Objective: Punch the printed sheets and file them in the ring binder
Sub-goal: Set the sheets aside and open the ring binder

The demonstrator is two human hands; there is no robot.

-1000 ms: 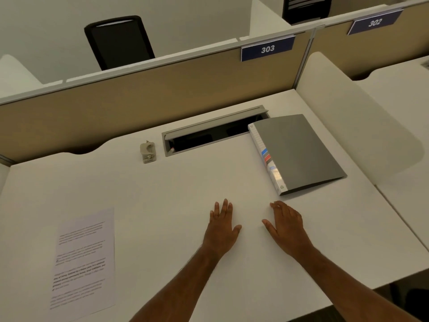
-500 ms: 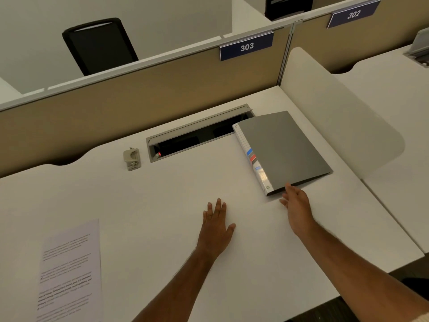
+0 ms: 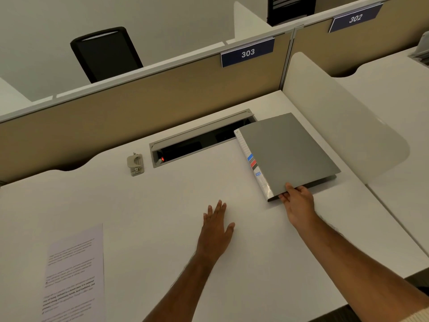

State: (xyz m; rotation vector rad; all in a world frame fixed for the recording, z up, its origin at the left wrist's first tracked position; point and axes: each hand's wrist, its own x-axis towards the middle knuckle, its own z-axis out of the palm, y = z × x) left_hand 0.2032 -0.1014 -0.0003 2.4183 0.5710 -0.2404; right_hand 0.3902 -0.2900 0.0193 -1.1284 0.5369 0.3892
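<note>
- Ring binder (image 3: 287,154): grey, closed, lay flat at the right rear of the desk (image 3: 185,205), its far corner just over the end of the cable tray (image 3: 199,138). Spine with lined label and blue and red tabs faced left. Nothing filed in it as far as could be seen.
- Right hand (image 3: 298,201): held the binder's near corner by the spine, thumb on the cover, fingers tucked under the edge. A narrow pinch on the cover; whether it was lifting or only gripping could not be told.
- Left hand (image 3: 217,231): lay flat on the bare desk, fingers straight and slightly spread, holding nothing, well apart from binder and paper.
- Printed sheets (image 3: 74,275): lay at the near left of the desk, well apart from both hands. No holes visible along any edge; count of sheets could not be told.
- Hole punch (image 3: 135,164): small, grey, stood near the left end of the cable tray, untouched, apart from the sheets.
- Progress, as judged: barely begun. Binder not yet opened; punching, ring opening and filing all remained.
- Surroundings: beige partition bearing number plate 303 (image 3: 247,53); black chair (image 3: 105,53) beyond it.
</note>
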